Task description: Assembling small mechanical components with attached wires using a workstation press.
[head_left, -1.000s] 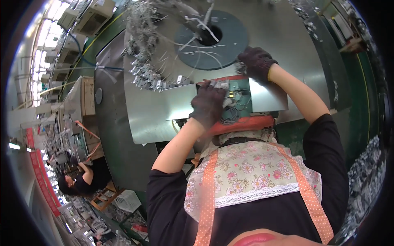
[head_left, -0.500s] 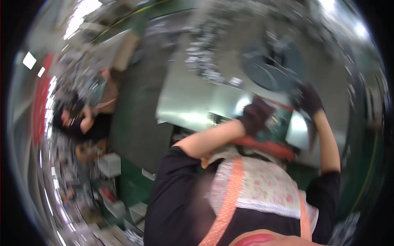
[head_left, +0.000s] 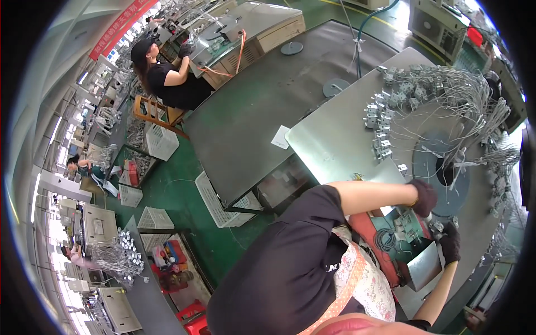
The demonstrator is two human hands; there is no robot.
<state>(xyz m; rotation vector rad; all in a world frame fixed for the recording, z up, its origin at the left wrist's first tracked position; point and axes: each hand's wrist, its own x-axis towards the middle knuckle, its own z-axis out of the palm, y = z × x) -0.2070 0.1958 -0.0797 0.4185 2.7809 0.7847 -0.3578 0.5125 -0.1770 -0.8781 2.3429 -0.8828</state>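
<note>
My left hand (head_left: 423, 198), in a dark knit glove, is over the back edge of a green work fixture (head_left: 408, 226), its fingers curled and partly hidden. Nearer me on the fixture's right side, my right hand (head_left: 449, 244), gloved alike, has its fingertips closed at a small silver metal part (head_left: 436, 226). A bent sheet-metal piece (head_left: 422, 265) stands below that hand. On the fixture lies a coil of dark cable (head_left: 385, 239), and a red padded edge (head_left: 368, 237) runs along my side. Behind both hands is a grey round disc (head_left: 438, 173) with a dark centre hole.
Small metal housings with grey wire leads (head_left: 381, 125) form an arc round the disc on the metal-topped table (head_left: 335, 139). A dark bench (head_left: 251, 123) adjoins it to the left. White crates (head_left: 215, 201) stand on the green floor. A co-worker (head_left: 170, 78) sits at another bench.
The view has swung left and sharpened, so the table now appears farther right and turned. My hands have drawn a little closer together over the fixture.
</note>
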